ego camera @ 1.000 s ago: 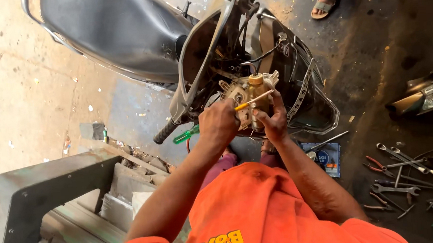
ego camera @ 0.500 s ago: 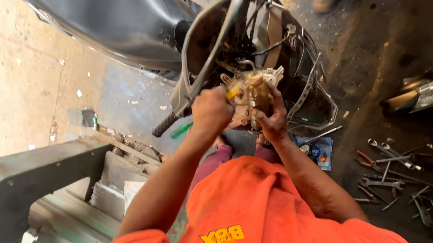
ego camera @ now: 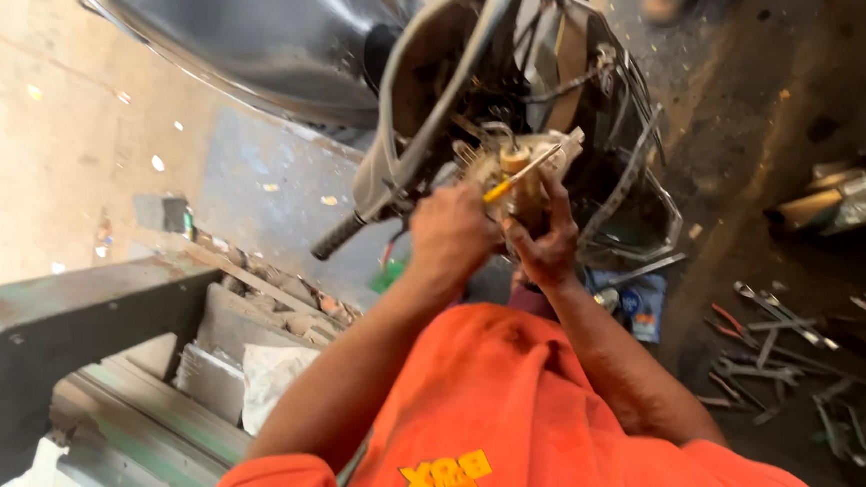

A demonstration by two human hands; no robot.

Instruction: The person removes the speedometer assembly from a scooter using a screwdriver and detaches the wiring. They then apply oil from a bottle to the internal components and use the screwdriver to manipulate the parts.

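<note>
Yellow-handled screwdriver (ego camera: 521, 171) is being gripped by closed left hand (ego camera: 450, 234); small engine part (ego camera: 509, 174) is being clasped by right hand (ego camera: 545, 247), beside motorbike (ego camera: 422, 64).

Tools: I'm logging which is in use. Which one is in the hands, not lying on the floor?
The yellow-handled screwdriver, gripped in the left hand against the metal part that the right hand steadies; the wrenches lie loose on the floor.
</note>
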